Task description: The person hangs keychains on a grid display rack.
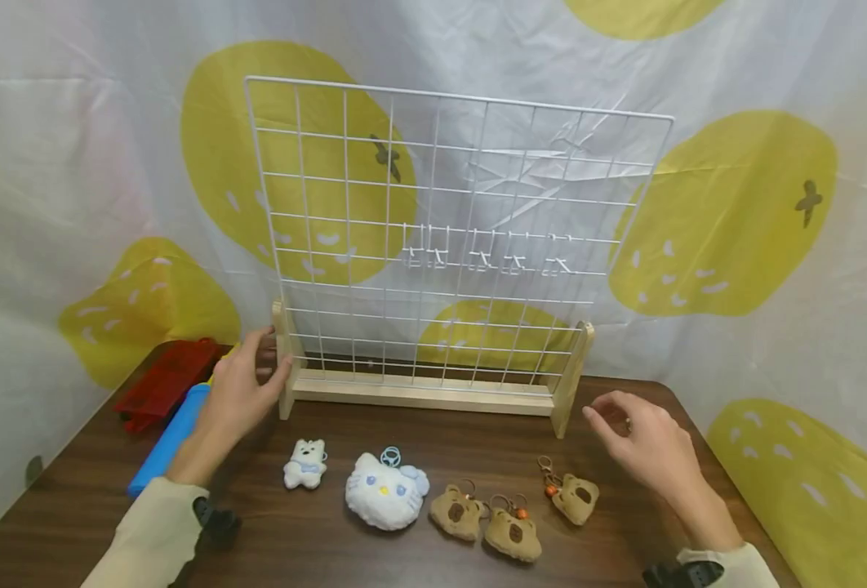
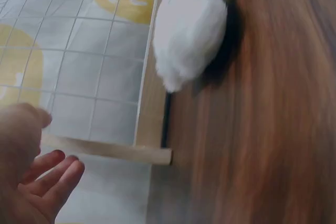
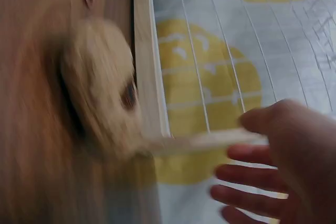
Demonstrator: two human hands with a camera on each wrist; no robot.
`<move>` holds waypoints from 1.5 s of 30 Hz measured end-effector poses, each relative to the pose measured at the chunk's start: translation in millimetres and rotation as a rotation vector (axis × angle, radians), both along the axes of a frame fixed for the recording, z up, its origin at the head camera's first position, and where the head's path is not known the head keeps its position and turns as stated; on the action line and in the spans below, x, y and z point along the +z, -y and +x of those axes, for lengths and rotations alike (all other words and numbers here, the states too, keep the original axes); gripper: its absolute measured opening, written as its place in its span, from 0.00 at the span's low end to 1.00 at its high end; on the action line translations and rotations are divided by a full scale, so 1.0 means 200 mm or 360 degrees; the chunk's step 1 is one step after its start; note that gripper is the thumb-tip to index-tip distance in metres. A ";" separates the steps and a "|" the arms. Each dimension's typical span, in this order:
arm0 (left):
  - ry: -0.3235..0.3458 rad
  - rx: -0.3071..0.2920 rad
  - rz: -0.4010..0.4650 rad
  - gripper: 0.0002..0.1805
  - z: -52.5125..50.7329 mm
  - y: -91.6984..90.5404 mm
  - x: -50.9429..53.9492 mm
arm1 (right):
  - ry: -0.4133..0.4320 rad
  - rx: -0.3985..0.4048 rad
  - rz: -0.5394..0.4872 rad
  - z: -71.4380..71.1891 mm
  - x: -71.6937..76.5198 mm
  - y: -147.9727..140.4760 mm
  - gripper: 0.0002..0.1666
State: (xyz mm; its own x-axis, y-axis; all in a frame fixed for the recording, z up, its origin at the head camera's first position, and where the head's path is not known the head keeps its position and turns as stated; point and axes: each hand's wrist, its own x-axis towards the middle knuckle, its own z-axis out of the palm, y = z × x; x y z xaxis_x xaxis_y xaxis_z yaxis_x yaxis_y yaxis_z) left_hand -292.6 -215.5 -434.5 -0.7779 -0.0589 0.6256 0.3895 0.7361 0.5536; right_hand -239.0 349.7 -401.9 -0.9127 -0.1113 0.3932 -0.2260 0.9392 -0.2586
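Observation:
A white wire grid rack point(image 1: 433, 192) stands upright in a light wooden base point(image 1: 419, 392). My left hand point(image 1: 246, 384) is at the left wooden post point(image 1: 284, 359), thumb and fingers apart on either side of it; I cannot tell whether it touches. The left wrist view shows this hand point(image 2: 39, 166) with its fingers loosely extended. To the right of the right post point(image 1: 573, 380), my right hand point(image 1: 646, 441) hovers with fingers relaxed and holds nothing. In the right wrist view the right hand point(image 3: 278, 166) has its fingers spread near the post.
Several white hooks point(image 1: 481, 260) hang on the grid. In front lie a white bear keychain point(image 1: 305, 465), a white cat-face plush point(image 1: 385, 492) and brown plush keychains point(image 1: 513, 535), one point(image 1: 575, 500) near my right hand. A red container point(image 1: 169, 380) and blue object point(image 1: 172, 441) lie left.

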 end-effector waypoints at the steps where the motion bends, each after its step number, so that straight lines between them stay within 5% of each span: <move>1: 0.0026 -0.0008 0.0018 0.27 -0.01 -0.01 0.00 | 0.0078 0.0053 0.0004 0.00 -0.01 0.01 0.13; 6: 0.0072 0.0010 0.0057 0.23 -0.03 -0.02 -0.03 | 0.0337 0.0340 -0.0042 -0.04 -0.09 0.05 0.03; 14: 0.0020 0.0053 -0.0002 0.16 -0.04 -0.02 -0.03 | 0.0465 0.0619 -0.0276 -0.12 -0.22 0.05 0.03; 37: -0.0001 0.0091 -0.0047 0.14 -0.03 -0.04 -0.04 | 0.0624 0.0479 -0.0407 -0.12 -0.28 0.08 0.09; 45: 0.0008 0.0093 -0.0046 0.15 -0.03 -0.04 -0.05 | 0.0594 0.0471 -0.0307 -0.11 -0.27 0.09 0.09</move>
